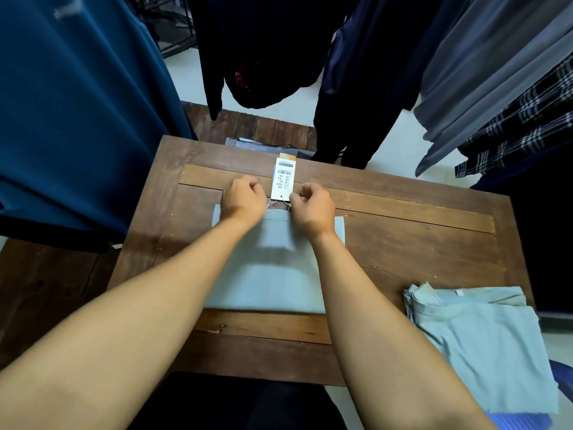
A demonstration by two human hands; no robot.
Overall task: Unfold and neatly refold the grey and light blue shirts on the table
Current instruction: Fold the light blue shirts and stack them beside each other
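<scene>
I am looking down at a dark brown wooden table [418, 243] built of planks, standing on a pale floor [397, 131]. Clothes hang all around it: a teal garment [77, 103] close by the left edge, dark garments [263, 51] beyond the far edge, and grey garments [496, 72] with a dark plaid shirt [521, 131] off the far right corner. Past the far edge sits a lower wooden platform [263, 128] with some folded grey cloth [257, 143] on it.

The grey shirt [266, 283] lies folded into a neat rectangle in the middle of the table, nearer the left edge than the right. Both my bare forearms reach across it. A white price tag [282, 178] lies flat on the wood just beyond the shirt's far edge, joined to it by a thin string [273, 205].

My left hand [243, 197] rests at the shirt's far edge with its fingers curled under; I cannot tell whether it grips anything. My right hand [313, 209] has its fingertips drawn together, pinching the near corner of the price tag.

The light blue shirt [483, 339] lies loosely folded at the near right corner, hanging over the right edge, well apart from the grey shirt.
</scene>
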